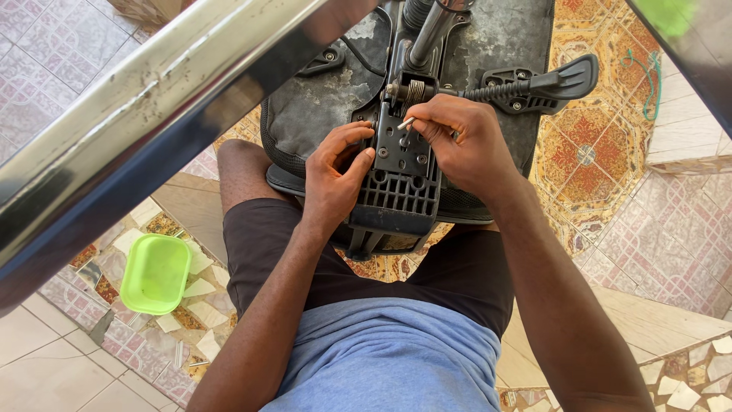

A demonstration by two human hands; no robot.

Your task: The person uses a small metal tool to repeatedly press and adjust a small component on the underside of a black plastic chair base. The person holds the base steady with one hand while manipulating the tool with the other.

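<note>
An upturned office chair seat (320,107) rests on my lap, its black underside facing up. A black plastic mechanism plate (400,172) with screw holes and a ribbed grille sits on it. My left hand (335,172) grips the plate's left edge, thumb on its face. My right hand (465,141) pinches a small silver bolt (406,123) and holds its tip at a hole near the plate's top. A spring and a black lever handle (549,82) extend to the right from the mechanism.
A shiny metal bar (152,114) crosses the upper left, close to the camera. A green plastic tub (155,273) lies on the tiled floor at the left. A chair gas cylinder (431,30) rises at the top centre. Patterned tiles surround me.
</note>
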